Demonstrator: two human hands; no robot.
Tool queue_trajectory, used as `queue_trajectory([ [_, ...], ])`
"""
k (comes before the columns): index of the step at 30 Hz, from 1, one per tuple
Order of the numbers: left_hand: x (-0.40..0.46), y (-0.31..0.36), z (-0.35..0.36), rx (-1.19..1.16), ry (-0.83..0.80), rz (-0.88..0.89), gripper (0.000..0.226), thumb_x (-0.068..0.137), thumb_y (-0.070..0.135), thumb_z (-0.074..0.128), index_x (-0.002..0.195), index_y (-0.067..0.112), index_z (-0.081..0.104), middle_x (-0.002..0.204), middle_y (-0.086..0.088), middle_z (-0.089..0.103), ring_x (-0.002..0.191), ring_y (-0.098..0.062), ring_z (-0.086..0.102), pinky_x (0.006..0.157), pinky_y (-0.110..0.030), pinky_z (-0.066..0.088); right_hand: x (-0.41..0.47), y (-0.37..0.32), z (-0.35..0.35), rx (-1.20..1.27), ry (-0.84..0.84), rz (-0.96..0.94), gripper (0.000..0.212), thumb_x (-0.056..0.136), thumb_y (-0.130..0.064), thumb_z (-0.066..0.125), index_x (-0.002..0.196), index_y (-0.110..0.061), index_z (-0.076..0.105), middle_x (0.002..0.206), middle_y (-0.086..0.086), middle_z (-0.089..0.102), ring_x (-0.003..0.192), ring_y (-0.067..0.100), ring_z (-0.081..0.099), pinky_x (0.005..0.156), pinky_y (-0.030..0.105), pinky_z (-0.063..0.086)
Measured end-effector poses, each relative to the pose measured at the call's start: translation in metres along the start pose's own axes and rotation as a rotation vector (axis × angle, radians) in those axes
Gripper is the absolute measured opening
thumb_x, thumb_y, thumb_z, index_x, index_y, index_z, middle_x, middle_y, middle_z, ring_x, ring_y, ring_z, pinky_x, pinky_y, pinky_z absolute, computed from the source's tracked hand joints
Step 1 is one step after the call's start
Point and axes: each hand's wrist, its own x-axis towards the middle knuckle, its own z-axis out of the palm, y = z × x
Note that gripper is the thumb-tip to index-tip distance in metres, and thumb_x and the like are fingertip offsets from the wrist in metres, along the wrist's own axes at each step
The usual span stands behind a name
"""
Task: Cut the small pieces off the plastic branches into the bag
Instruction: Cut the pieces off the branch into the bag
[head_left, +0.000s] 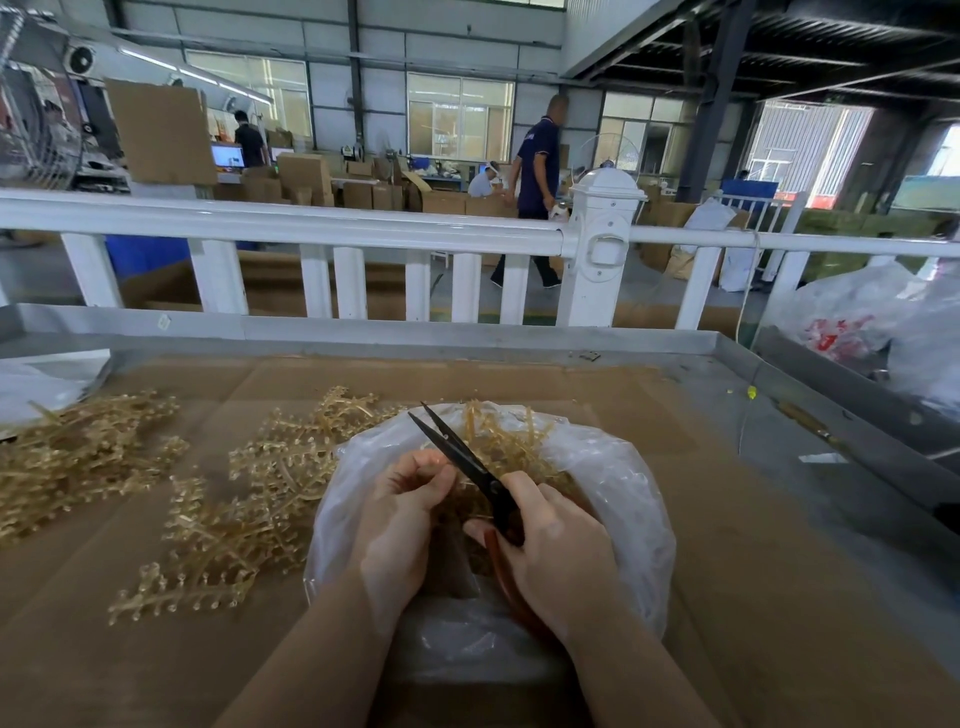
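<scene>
Right hand (558, 561) grips the scissors (467, 457), blades parted, over the bag (613, 467); left hand (402, 519) pinches what looks like a branch (498, 441).

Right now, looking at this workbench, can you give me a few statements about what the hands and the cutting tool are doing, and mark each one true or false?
1. The right hand holds the scissors. True.
2. The scissor blades are closed tight. False: the blades stand apart, tips pointing away from the person.
3. The left hand lies flat and empty on the cardboard. False: its fingers pinch a plastic branch over the bag.
4. Both hands work above the clear plastic bag. True.
5. Loose plastic branches lie on the cardboard to the left of the bag. True.
6. The scissors have a bright blue handle. False: the handle looks reddish-brown.
</scene>
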Motion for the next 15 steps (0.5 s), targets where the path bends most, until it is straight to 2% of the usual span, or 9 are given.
queue_trajectory([
  [6,0.0000,0.0008,0.0017,0.015,0.030,0.002,0.042,0.089,-0.011,0.049,0.059,0.013,0.066,0.065,-0.010,0.067,0.059,-0.019,0.067,0.053,-0.025,0.055,0.0008,0.0016,0.0014,0.014,-0.039,0.001,0.052,0.084,-0.067,0.041,0.113,-0.026,0.058,0.090,-0.009,0.066,0.081,0.009,0.061,0.072,0.020,0.050],
  [13,0.0015,-0.0011,0.0010,0.015,0.115,-0.005,0.025,0.088,-0.008,0.052,0.073,0.008,0.064,0.074,-0.014,0.064,0.071,-0.027,0.062,0.067,-0.035,0.057,-0.0004,0.0013,-0.0007,0.005,-0.050,-0.005,0.049,0.086,-0.064,0.045,0.114,-0.027,0.058,0.091,-0.009,0.066,0.081,0.007,0.060,0.071,0.016,0.046],
  [15,0.0015,-0.0007,-0.0004,-0.021,0.099,0.002,0.021,0.086,-0.005,0.054,0.074,0.008,0.064,0.075,-0.014,0.066,0.072,-0.027,0.065,0.064,-0.033,0.057,-0.0006,0.0004,-0.0014,0.014,-0.060,-0.006,0.050,0.086,-0.065,0.043,0.115,-0.027,0.058,0.092,-0.009,0.066,0.082,0.007,0.060,0.072,0.017,0.047],
])
